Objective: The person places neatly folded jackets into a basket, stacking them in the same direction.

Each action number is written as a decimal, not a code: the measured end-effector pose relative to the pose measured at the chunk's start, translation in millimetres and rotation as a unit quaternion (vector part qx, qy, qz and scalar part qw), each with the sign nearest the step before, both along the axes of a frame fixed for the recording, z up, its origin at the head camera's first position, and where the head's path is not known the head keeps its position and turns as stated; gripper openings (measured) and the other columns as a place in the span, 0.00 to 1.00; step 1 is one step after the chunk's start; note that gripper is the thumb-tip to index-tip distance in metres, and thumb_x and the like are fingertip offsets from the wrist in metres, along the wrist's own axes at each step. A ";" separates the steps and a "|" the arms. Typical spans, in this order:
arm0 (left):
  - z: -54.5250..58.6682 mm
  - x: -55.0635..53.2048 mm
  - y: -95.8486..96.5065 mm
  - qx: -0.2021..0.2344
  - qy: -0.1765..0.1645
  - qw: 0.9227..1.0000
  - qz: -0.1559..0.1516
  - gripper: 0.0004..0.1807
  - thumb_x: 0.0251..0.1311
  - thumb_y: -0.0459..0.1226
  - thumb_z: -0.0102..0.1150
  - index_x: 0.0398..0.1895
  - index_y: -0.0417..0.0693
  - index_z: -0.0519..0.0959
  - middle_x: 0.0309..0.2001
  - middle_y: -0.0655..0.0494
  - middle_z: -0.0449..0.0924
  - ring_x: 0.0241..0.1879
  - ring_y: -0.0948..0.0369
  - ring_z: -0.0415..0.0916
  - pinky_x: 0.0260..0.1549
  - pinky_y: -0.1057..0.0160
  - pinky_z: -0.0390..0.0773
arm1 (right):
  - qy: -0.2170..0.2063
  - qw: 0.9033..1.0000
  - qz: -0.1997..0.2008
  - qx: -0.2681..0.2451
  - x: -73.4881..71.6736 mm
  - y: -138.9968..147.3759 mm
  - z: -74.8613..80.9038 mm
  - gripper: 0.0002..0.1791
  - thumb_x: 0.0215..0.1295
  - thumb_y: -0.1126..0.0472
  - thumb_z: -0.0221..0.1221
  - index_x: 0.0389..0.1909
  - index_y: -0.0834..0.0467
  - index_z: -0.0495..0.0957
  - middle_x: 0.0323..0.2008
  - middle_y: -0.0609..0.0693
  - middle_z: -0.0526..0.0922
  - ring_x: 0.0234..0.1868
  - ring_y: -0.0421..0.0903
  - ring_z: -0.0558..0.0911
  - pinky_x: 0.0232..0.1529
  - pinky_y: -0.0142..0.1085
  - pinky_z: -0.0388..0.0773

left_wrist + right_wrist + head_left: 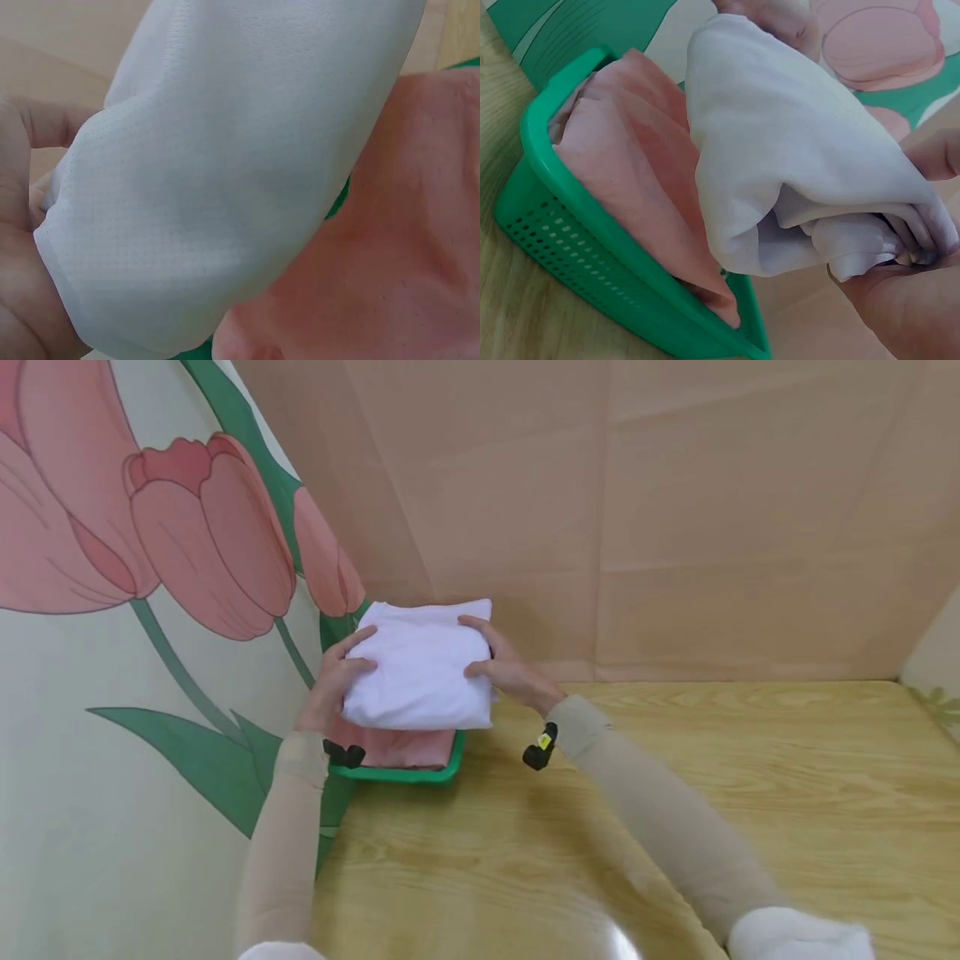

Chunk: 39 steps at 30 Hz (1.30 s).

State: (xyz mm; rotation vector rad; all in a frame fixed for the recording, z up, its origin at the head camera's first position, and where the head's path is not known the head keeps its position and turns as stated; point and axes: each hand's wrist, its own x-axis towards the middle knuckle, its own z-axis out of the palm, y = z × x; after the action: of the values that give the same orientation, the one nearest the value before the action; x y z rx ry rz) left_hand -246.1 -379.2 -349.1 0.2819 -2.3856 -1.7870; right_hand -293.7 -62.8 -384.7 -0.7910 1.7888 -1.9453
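Between both hands is a folded white cloth item (420, 668), thin and finely textured in the left wrist view (202, 165); what garment it is cannot be told. My left hand (333, 681) grips its left edge, thumb on top. On the right edge my right hand (513, 668) pinches it, thumb above and fingers partly hidden beneath the folds. The white bundle hangs over a green plastic basket (570, 195) with perforated sides. Inside the basket lies folded pink cloth (637, 165), partly covered by the white bundle in the head view.
The basket stands on a wood-grain surface (675, 793), close against a wall panel painted with tulips (210, 527) on the left. Brown sheeting (675, 527) rises behind. A pale panel (933, 660) stands at the far right.
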 end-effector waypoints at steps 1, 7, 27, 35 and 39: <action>-0.8 -0.4 -2.5 0.001 -0.007 1.000 0.000 0.35 0.66 0.28 0.63 0.76 0.62 0.76 0.86 0.52 0.52 0.83 0.49 0.48 0.82 0.41 0.46 | -0.005 1.000 0.004 -0.005 -0.7 -3.0 -0.9 0.48 0.68 0.74 0.59 0.83 0.37 0.58 0.85 0.54 0.47 0.77 0.59 0.63 0.72 0.62 0.70; -5.2 -2.6 -14.8 0.005 -0.036 0.999 0.002 0.36 0.67 0.29 0.61 0.77 0.63 0.74 0.87 0.53 0.49 0.84 0.48 0.45 0.82 0.40 0.44 | -0.015 1.000 0.004 -0.011 -7.7 -18.2 -8.7 0.48 0.67 0.75 0.59 0.83 0.38 0.59 0.85 0.53 0.48 0.78 0.57 0.62 0.75 0.60 0.67; -23.2 -2.4 -52.7 -0.064 -0.038 0.997 0.034 0.38 0.70 0.26 0.54 0.83 0.53 0.65 0.87 0.50 0.51 0.85 0.48 0.45 0.83 0.43 0.44 | -0.097 0.995 -0.010 -0.008 -5.8 -63.6 -32.8 0.49 0.68 0.74 0.58 0.83 0.35 0.58 0.85 0.54 0.48 0.80 0.58 0.59 0.78 0.61 0.62; -28.5 4.0 -57.3 -0.048 -0.032 0.996 0.064 0.37 0.72 0.26 0.53 0.83 0.49 0.64 0.86 0.48 0.53 0.85 0.47 0.48 0.83 0.45 0.48 | -0.128 0.991 -0.013 -0.043 2.7 -78.4 -46.0 0.51 0.66 0.77 0.56 0.85 0.39 0.55 0.86 0.55 0.47 0.80 0.59 0.58 0.79 0.59 0.61; -33.4 7.2 -61.9 -0.049 -0.047 0.996 0.064 0.36 0.73 0.27 0.54 0.84 0.50 0.64 0.86 0.47 0.53 0.84 0.47 0.49 0.83 0.44 0.50 | -0.128 0.991 -0.020 -0.038 5.5 -83.9 -52.1 0.50 0.67 0.76 0.55 0.85 0.40 0.55 0.86 0.55 0.44 0.82 0.59 0.56 0.80 0.59 0.59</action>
State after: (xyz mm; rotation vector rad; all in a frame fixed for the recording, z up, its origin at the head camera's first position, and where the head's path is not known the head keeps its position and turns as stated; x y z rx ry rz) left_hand -239.0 -441.0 -382.5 0.5049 -2.4475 -1.6293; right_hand -288.2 -146.7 -436.7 -0.5037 1.5971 -2.0474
